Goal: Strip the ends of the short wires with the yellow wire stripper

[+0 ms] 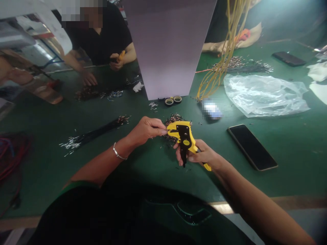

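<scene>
In my right hand (pixel 201 153) is a yellow and black wire stripper (pixel 185 132), its jaws pointing left and its handles inside my fingers. My left hand (pixel 150 128), with a bracelet at the wrist, pinches right at the mouth of those jaws. Whatever sits between thumb and forefinger is too small to make out. Beneath the tool lies a pile of small copper-coloured pieces (pixel 175 118), partly covered by it. A bundle of black wires (pixel 95 133) with bright metal ends lies on the table to the left of my left hand.
A grey-white panel (pixel 170 51) stands ahead, with two tape rolls (pixel 173 100) at its foot. To the right are a phone (pixel 251 146), a clear plastic bag (pixel 265 95) and hanging yellow wires (pixel 224 58). Red cables (pixel 15 156) lie left. Co-workers sit opposite.
</scene>
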{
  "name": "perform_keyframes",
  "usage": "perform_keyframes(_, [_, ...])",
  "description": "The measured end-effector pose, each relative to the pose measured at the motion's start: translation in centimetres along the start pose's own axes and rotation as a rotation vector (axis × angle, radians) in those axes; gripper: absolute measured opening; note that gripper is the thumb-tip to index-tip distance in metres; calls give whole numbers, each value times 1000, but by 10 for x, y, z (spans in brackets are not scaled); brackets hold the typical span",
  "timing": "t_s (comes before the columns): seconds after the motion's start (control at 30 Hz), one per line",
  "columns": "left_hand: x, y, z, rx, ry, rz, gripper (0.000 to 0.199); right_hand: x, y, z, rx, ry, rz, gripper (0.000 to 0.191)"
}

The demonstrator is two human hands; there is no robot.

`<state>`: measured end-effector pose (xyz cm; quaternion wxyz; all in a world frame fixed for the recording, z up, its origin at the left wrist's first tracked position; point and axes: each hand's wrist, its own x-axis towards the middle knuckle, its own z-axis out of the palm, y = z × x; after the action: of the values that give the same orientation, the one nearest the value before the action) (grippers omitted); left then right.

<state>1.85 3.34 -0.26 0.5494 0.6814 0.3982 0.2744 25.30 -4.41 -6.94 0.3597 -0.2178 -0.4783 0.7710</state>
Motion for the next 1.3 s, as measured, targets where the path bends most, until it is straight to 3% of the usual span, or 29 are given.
perform_keyframes(0.43, [1,2,-3,-3,-38,-9,6,-4,3,6,-39,85,36,40])
perform_keyframes(0.73, [4,2,-6,-31,-65,-34,3,-3,5,15,19,150,77,25])
perform_keyframes(0.87, [8,-5,-10,-10,-88,-49,6,-3,5,19,-83,214,68,22])
perform_keyframes(1.0, [14,-17,-13,-14,-35,-42,11,-2,5,20,-242,299,80,23])
perform_keyframes(1.3, [22,-30,-12,-78,12,-40,7,4,8,26,-368,352,110,22])
